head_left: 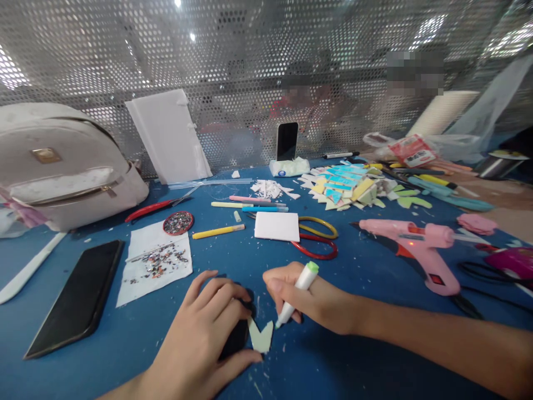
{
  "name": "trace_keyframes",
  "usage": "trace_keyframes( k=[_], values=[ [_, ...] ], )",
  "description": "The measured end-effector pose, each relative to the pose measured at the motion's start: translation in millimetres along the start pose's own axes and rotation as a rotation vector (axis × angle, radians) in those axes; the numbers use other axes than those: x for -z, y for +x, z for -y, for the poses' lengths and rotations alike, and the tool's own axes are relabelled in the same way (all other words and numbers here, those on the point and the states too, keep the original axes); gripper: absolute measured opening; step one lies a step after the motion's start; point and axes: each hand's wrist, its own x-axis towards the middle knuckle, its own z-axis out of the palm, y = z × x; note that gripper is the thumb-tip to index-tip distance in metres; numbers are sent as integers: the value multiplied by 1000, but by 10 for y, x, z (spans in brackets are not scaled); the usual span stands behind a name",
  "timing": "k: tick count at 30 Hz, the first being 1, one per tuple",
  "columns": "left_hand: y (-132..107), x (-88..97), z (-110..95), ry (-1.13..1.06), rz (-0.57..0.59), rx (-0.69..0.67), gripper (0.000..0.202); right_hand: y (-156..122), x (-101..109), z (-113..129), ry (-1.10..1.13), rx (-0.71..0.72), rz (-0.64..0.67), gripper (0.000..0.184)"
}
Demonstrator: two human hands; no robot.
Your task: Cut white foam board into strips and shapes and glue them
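My right hand (303,294) grips a white marker (297,294) with a light green end, its tip pointing down at the blue table top. Just left of the tip lies a small pale green V-notched cut-out (261,340). My left hand (212,322) rests on the table with bent fingers. Its index finger and thumb touch the cut-out's left and lower edges, holding it flat. Under the left palm is a dark area that I cannot make out. Ahead of both hands, a white rectangular block (276,226) lies over scissors (320,244) with red and yellow handles.
On the right lies a pink glue gun (416,247). Paper scraps (345,186) are heaped behind. Several markers (219,231) lie mid-table. At left are a phone (77,300), a sheet with beads (145,283), red-handled pliers (152,210) and a backpack (66,161). A perforated metal screen (233,83) stands behind.
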Motion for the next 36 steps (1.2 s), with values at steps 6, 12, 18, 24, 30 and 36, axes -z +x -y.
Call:
trace_keyframes(
  k=[6,12,18,24,30,36],
  values=[
    [1,-9,4,-2,-14,-5,30,10,-5,-4,21,1,54,44],
    [-6,-9,-1,15,-16,-8,32,7,-7,-6,-26,-43,130,39],
    [-6,-9,0,20,-17,-16,31,10,-2,-17,19,-60,139,37],
    [-3,-14,10,-1,-20,-16,31,6,-3,-12,-43,-50,139,32],
    [-1,-4,-4,5,-10,-15,30,5,-13,-18,15,-42,108,36],
    [4,-16,6,16,-22,-21,32,11,-14,-38,-31,-51,86,38]
  ],
)
